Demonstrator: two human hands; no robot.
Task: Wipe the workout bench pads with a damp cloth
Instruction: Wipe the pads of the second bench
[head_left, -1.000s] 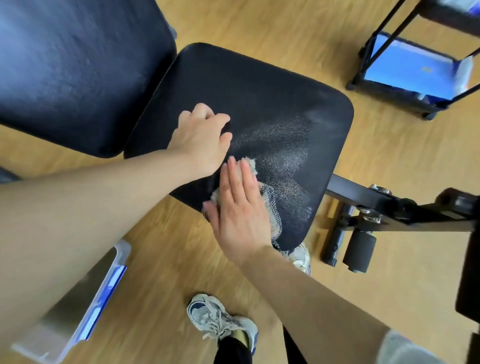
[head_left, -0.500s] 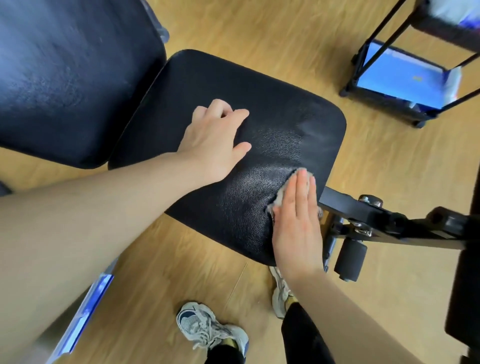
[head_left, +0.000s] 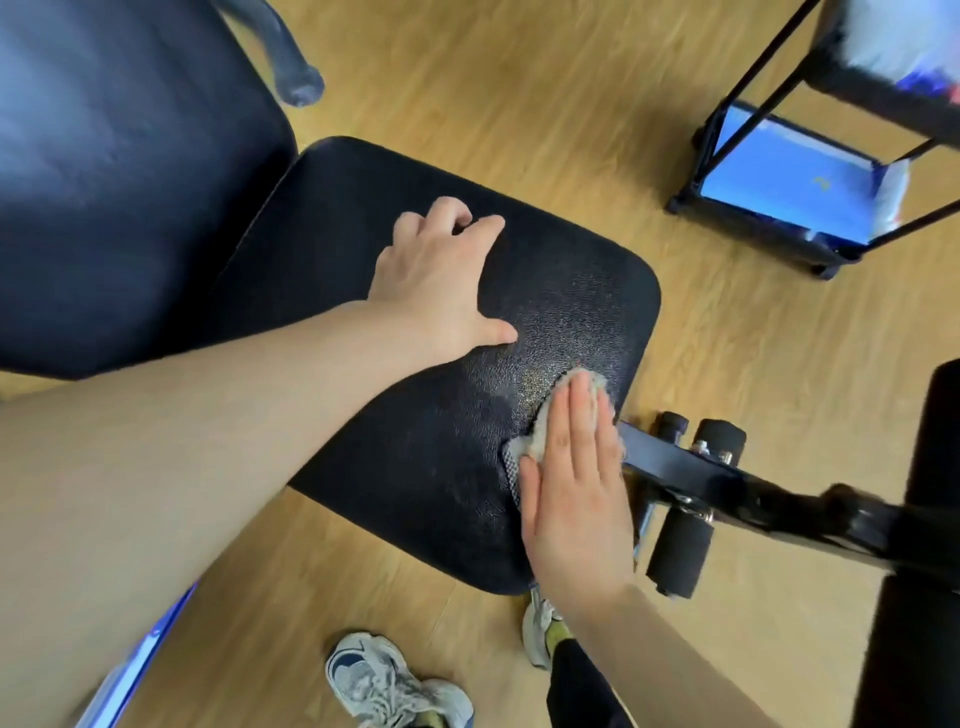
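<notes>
**Head view.** The seat pad (head_left: 405, 467) is a rounded-corner slab of black, pebble-grained vinyl. A speckled sheen shows on it between the two hands. Just beyond its far-left edge sits the larger back pad (head_left: 130, 182), dark, smooth and blurred.

The left hand (head_left: 436, 280) lies released on the middle of the seat pad, palm down and fingers spread, gripping nothing. The right hand (head_left: 571, 493) is also unclenched, with straight fingers held together, pressing the cloth (head_left: 537, 434) flat. The cloth is grey and fluffy, with a mesh patch showing at its left side. It sits on the seat pad's right edge, poking out past the fingertips and beside the thumb.

That edge is crowded. The black metal frame bar (head_left: 675, 462) meets the pad right beside the little finger, and foam rollers (head_left: 678, 558) hang just past it. The near and far edges of the pad open onto bare wood-look floor (head_left: 519, 78). A black wire rack (head_left: 748, 234) stands well apart at the upper right.

A second ago the cloth and right hand were further in, close under the left thumb. They have since travelled to the frame end and have stayed there for the last half second. The left hand has kept its place.
</notes>
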